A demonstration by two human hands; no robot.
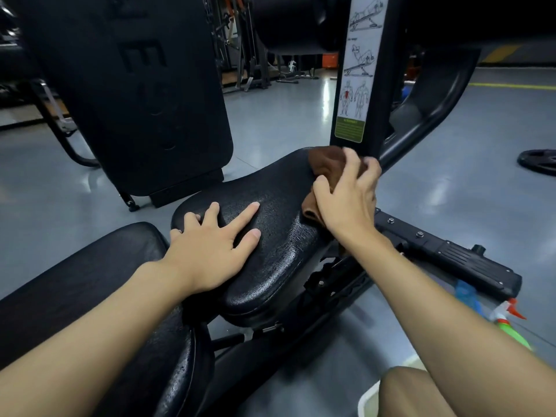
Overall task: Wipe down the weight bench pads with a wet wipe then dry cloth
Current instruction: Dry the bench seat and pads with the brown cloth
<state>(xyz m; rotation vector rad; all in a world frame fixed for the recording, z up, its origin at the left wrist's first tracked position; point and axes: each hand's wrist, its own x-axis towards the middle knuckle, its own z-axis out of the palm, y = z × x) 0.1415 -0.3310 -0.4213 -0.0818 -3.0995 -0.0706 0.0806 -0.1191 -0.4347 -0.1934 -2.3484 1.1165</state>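
Note:
The black textured seat pad (276,200) of the bench fills the middle of the view. My left hand (213,251) lies flat on its near left part with the fingers spread. My right hand (349,197) grips a bunched brown cloth (325,164) and presses it on the pad's far right edge. The longer black back pad (90,281) runs toward me at the lower left.
A black upright post with an exercise sticker (358,70) rises just behind the cloth. Another black machine pad (135,94) stands at the left. A green spray bottle (511,326) lies on the grey floor at the right, and a weight plate (538,161) sits farther right.

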